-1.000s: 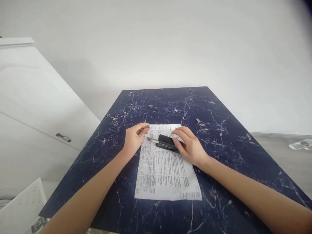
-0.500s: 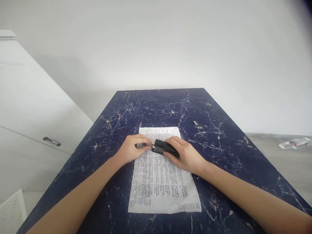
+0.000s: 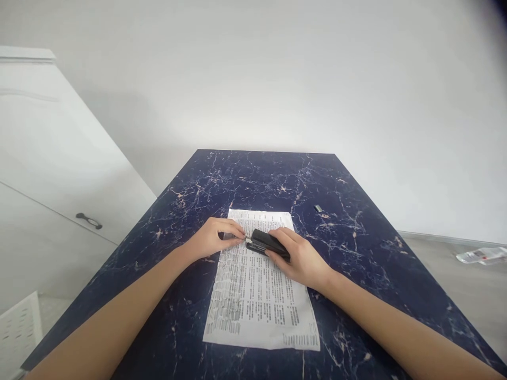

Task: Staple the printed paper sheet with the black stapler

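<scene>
Lying flat on the dark marbled surface (image 3: 170, 322), a printed sheet (image 3: 269, 322) spreads nearest. Over it, the right hand (image 3: 299, 257) is wrapped round a black stapler (image 3: 267, 238); fingertips of the left hand (image 3: 212, 237) gather at its metal tip — whether pinching, one cannot tell. Handling that end seems the present step, calling for a steady right hold and careful left fingers. Beyond — a small dark piece (image 3: 318, 209).

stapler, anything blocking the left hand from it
Nothing visible: the left hand is at the slim metal part jutting from the stapler; contact is too small to tell. The printed sheet lies beneath, and the right hand grips the other end.
</scene>
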The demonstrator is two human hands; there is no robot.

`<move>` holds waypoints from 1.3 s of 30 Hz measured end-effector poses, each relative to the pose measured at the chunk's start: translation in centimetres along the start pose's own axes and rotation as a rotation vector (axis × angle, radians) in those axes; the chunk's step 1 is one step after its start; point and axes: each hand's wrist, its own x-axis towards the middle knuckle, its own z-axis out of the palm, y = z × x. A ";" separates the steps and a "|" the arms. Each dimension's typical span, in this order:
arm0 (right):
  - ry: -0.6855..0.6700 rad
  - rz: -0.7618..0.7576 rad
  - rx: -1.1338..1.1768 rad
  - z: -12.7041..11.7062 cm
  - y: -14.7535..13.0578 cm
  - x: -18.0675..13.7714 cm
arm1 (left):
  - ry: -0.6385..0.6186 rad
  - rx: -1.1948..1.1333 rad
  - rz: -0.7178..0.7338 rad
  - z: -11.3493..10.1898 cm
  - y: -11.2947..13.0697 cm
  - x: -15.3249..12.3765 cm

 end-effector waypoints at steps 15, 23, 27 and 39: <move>-0.012 0.047 0.197 -0.5 1.1 -0.1 | -0.104 -0.063 0.028 -1.2 -1.1 -0.8; -0.080 0.009 0.335 -0.9 1.4 0.2 | -0.010 0.129 0.243 0.8 -0.3 0.2; -0.089 0.003 0.369 -0.9 1.5 0.4 | 0.062 0.158 0.243 1.4 -0.2 0.5; -0.147 -0.057 0.372 -0.9 0.9 0.6 | 0.092 0.134 0.254 2.7 1.1 1.0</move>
